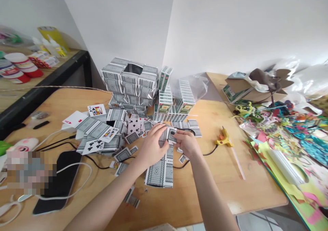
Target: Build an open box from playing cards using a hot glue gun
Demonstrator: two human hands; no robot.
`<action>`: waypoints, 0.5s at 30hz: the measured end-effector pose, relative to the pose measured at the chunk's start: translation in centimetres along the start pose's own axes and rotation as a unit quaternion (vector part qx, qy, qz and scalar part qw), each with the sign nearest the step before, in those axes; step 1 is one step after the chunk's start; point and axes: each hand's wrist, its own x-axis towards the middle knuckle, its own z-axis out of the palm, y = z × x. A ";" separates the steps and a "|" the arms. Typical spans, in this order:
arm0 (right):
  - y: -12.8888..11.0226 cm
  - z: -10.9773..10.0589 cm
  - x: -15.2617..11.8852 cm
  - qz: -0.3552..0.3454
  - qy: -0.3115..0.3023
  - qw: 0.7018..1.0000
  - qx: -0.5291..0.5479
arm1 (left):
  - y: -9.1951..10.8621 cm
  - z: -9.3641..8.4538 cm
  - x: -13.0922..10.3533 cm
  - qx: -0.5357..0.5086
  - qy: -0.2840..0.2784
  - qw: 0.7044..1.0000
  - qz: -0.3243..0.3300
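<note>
Both my hands are at the upper end of a long box-like piece made of playing cards (156,173), with grey patterned backs outward, on the wooden table. My left hand (155,144) bends over its left side, fingers pressed onto the cards. From the right, my right hand (186,141) pinches the edge of a card there. Loose playing cards (95,130) and a card-covered block lie to the left. Small cut card pieces (123,154) are scattered nearby. A yellow glue gun (224,138) with a clear stick rests to the right.
Stacked card-covered boxes (129,77) and green-and-white card packs (186,96) stand at the back. A black phone (60,179) and a white cable (88,179) lie left. Black cords cross the table. Craft scraps (284,121) and a cardboard box (253,89) fill the right side.
</note>
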 end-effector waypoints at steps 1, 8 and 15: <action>0.0 -0.1 0.0 0.003 -0.001 1.000 -0.002 | 0.0 0.0 0.0 0.002 0.002 1.000 -0.004; -0.2 -0.4 0.0 -0.004 -0.003 0.999 -0.032 | 0.0 0.0 0.0 0.004 -0.006 1.000 -0.008; -0.9 -0.1 -0.3 -0.027 -0.012 0.996 -0.083 | -0.1 0.1 0.1 0.009 -0.015 1.000 0.004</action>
